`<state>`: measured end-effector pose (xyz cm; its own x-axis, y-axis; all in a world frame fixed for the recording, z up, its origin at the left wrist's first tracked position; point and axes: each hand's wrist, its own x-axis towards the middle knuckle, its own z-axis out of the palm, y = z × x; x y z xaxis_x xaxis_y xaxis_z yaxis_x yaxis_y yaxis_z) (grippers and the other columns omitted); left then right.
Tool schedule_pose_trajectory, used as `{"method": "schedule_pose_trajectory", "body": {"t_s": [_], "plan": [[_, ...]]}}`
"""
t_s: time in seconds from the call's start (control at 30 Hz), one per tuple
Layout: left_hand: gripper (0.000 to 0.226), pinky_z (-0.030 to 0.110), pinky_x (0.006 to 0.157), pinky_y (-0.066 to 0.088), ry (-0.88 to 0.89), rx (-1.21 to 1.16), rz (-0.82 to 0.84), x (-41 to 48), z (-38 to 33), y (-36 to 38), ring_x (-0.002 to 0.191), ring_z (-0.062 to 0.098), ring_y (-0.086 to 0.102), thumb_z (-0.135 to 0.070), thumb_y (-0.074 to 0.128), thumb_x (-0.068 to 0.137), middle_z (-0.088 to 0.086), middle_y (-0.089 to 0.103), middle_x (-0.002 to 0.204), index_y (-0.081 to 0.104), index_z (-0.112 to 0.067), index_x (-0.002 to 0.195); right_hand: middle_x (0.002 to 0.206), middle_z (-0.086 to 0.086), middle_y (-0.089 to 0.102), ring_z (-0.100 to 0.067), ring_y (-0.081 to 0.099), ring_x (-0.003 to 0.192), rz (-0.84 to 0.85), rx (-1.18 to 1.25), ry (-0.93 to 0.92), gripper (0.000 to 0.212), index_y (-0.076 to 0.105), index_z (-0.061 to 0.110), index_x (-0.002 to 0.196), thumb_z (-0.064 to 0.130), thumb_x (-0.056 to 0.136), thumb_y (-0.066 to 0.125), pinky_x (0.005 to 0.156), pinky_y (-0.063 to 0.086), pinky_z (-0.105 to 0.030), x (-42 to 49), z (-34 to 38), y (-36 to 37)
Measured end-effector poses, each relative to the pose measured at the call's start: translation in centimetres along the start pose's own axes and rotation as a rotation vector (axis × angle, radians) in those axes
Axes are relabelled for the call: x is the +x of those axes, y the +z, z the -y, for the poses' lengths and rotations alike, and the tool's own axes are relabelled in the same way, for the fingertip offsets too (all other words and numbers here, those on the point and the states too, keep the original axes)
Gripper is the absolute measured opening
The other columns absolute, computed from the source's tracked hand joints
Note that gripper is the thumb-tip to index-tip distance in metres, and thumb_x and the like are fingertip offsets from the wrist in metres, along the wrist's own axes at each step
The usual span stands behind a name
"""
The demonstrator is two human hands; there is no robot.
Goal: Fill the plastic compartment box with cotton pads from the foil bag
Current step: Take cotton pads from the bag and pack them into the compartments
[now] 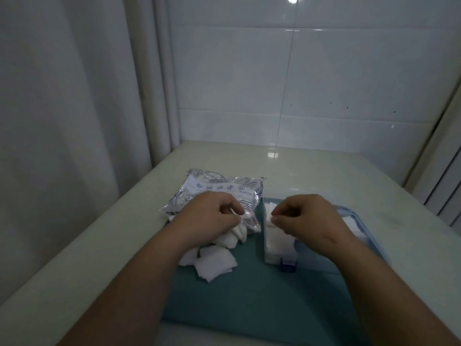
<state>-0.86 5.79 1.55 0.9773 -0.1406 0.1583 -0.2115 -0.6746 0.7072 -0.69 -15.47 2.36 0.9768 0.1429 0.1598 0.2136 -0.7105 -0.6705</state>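
The silver foil bag (219,189) lies on the counter with its torn mouth toward me. White cotton pads (214,263) spill from it onto the teal mat. My left hand (209,216) rests over the bag's mouth, with thumb and forefinger pinched on its clear edge. The clear plastic compartment box (279,248) stands to the right, its near compartment stacked with pads and a blue latch (288,265) at the front. My right hand (306,216) hovers over the box with its fingertips pinched together. I see no pad between them.
A teal mat (249,300) covers the near counter under the box and pads. The box's blue-rimmed lid (354,218) lies open to the right, partly behind my right hand. A tiled wall stands behind, a curtain on the left and a window frame on the right.
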Motion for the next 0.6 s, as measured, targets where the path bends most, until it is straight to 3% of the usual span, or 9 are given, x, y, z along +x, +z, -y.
{"method": "schedule_pose_trajectory", "body": {"t_s": [0.13,0.23,0.33,0.43,0.53,0.6], "plan": [[0.006,0.032,0.069,0.053,-0.044,0.032,-0.074,-0.7,2.0,-2.3,0.065,0.007,0.062,-0.024,0.074,0.081,-0.008,0.068,0.071,0.072,-0.03,0.081,0.082,0.016,0.066,0.004,0.061,0.076,0.045,-0.053,-0.133,0.009,0.071,0.033,0.088,0.026,0.082,0.073,0.071,0.048,-0.013,0.2,1.8,1.1],[0.004,0.032,0.068,0.053,-0.084,0.035,-0.147,-1.2,3.0,-3.0,0.064,0.004,0.06,-0.025,0.075,0.079,-0.011,0.067,0.071,0.073,-0.027,0.078,0.086,0.018,0.062,0.003,0.058,0.078,0.134,-0.165,-0.203,0.015,0.071,0.031,0.1,0.03,0.085,0.069,0.07,0.043,-0.011,0.4,3.3,2.3],[0.007,0.026,0.062,0.049,-0.112,-0.002,-0.207,-1.8,3.8,-3.1,0.059,-0.001,0.056,-0.021,0.075,0.078,-0.012,0.065,0.066,0.072,-0.025,0.074,0.102,0.015,0.065,-0.002,0.056,0.084,0.223,-0.284,-0.253,0.023,0.067,0.032,0.11,0.029,0.087,0.065,0.072,0.042,-0.016,0.6,4.5,3.4],[0.019,0.022,0.06,0.042,-0.155,0.027,-0.286,-2.0,4.7,-3.2,0.064,0.001,0.058,-0.007,0.068,0.076,-0.012,0.066,0.069,0.073,-0.025,0.074,0.118,0.009,0.064,-0.013,0.058,0.103,0.271,-0.43,-0.29,0.032,0.065,0.032,0.118,0.027,0.086,0.064,0.083,0.045,-0.024,1.0,5.1,4.4],[0.039,0.023,0.069,0.044,-0.129,0.128,-0.278,-2.4,5.2,-3.3,0.082,0.01,0.061,0.006,0.054,0.069,-0.01,0.067,0.083,0.074,-0.026,0.079,0.125,0.004,0.061,-0.019,0.055,0.113,0.268,-0.536,-0.373,0.039,0.061,0.033,0.125,0.031,0.085,0.063,0.093,0.047,-0.031,1.4,5.5,5.4],[0.038,0.025,0.078,0.044,-0.041,0.251,-0.194,-2.6,5.3,-2.9,0.092,0.013,0.058,0.003,0.055,0.067,-0.01,0.063,0.089,0.073,-0.027,0.083,0.124,0.003,0.061,-0.021,0.054,0.114,0.274,-0.608,-0.42,0.04,0.06,0.032,0.125,0.037,0.085,0.064,0.093,0.047,-0.033,1.2,5.3,6.0]]}}
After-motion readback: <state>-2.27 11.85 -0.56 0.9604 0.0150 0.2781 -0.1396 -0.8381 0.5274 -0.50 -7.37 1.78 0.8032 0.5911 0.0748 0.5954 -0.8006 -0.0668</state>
